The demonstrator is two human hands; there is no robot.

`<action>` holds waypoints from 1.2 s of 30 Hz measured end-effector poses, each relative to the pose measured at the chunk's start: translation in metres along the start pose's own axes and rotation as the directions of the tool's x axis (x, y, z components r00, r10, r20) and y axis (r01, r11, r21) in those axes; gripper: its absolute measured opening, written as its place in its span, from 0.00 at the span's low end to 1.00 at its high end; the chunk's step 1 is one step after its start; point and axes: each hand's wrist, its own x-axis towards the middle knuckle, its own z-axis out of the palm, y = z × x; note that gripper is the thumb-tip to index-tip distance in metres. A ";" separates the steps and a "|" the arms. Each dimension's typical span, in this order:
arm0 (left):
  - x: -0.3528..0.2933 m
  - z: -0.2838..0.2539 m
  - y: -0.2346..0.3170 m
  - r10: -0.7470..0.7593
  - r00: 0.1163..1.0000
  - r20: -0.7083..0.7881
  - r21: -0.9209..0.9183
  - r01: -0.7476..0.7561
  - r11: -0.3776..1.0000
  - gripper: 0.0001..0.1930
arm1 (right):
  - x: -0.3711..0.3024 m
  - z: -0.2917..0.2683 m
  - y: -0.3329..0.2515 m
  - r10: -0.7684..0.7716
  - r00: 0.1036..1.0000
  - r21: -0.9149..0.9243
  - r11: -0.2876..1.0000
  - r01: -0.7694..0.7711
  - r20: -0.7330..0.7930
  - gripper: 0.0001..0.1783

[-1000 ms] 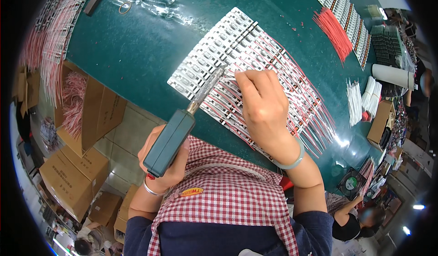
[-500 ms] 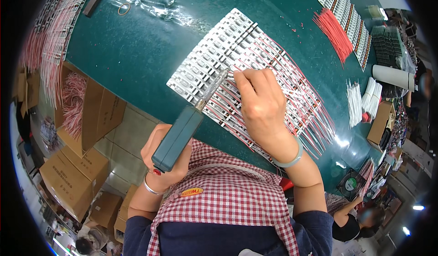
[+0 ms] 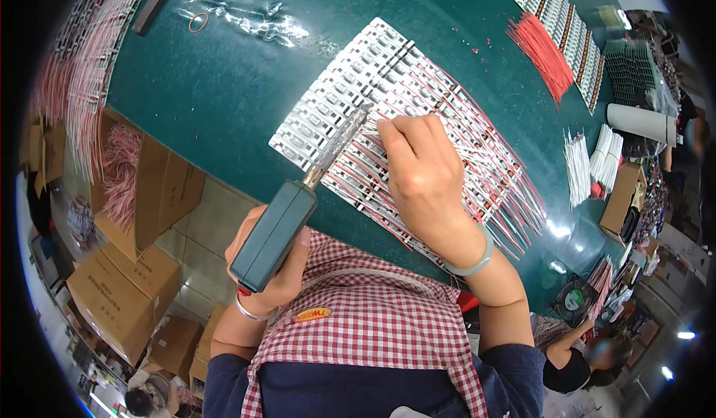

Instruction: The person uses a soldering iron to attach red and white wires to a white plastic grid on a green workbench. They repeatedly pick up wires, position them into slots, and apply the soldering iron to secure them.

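Observation:
My left hand (image 3: 287, 280) is closed around the dark green body of a pistol-shaped soldering gun (image 3: 273, 235). Its long metal barrel slants up and right over a panel of white circuit boards (image 3: 321, 108). The tip lies close to my right fingertips. My right hand (image 3: 426, 176) pinches thin white wires (image 3: 371, 125) above the panel's middle. Red and white wires (image 3: 514, 194) fan out from the boards toward the right, partly covered by that hand. The exact contact between tip, wire and board is too small to tell.
Bundles of red wire (image 3: 543, 56) and white wire (image 3: 576, 168) lie on the green table (image 3: 224, 112) at right. More wired boards (image 3: 97, 82) hang over the left edge, near a carton of wires (image 3: 168, 172). A person (image 3: 570, 362) sits at lower right.
The soldering gun and my left hand have shifted slightly down and left, drawing the tip a little away from my right fingers. The right hand stays nearly in place, still pinching.

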 end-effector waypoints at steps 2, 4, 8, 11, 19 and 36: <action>0.002 0.002 0.000 0.006 1.000 -0.019 -0.012 -0.007 1.000 0.13 | 0.002 -0.004 0.000 0.011 0.999 0.002 1.000 -0.011 -0.033 0.17; 0.005 0.004 0.000 0.017 0.999 -0.028 -0.007 -0.017 1.000 0.13 | 0.003 -0.006 0.002 0.012 0.999 -0.006 1.000 -0.012 -0.045 0.17; 0.008 0.005 0.003 -0.011 1.000 0.004 0.015 0.010 1.000 0.12 | 0.002 -0.002 0.010 -0.002 0.999 -0.017 1.000 0.001 -0.034 0.17; 0.012 0.005 0.007 -0.007 1.000 0.030 0.043 0.005 0.999 0.11 | 0.003 0.001 0.010 -0.005 0.999 -0.017 1.000 0.005 -0.038 0.17; 0.026 0.009 0.017 0.106 0.994 0.013 0.096 -0.106 0.990 0.08 | 0.005 0.002 0.010 -0.013 1.000 -0.035 0.999 0.012 -0.025 0.17; 0.011 0.003 0.009 -0.051 0.999 -0.010 0.004 0.052 0.999 0.14 | 0.006 -0.001 0.010 -0.024 0.999 -0.013 1.000 0.024 -0.023 0.17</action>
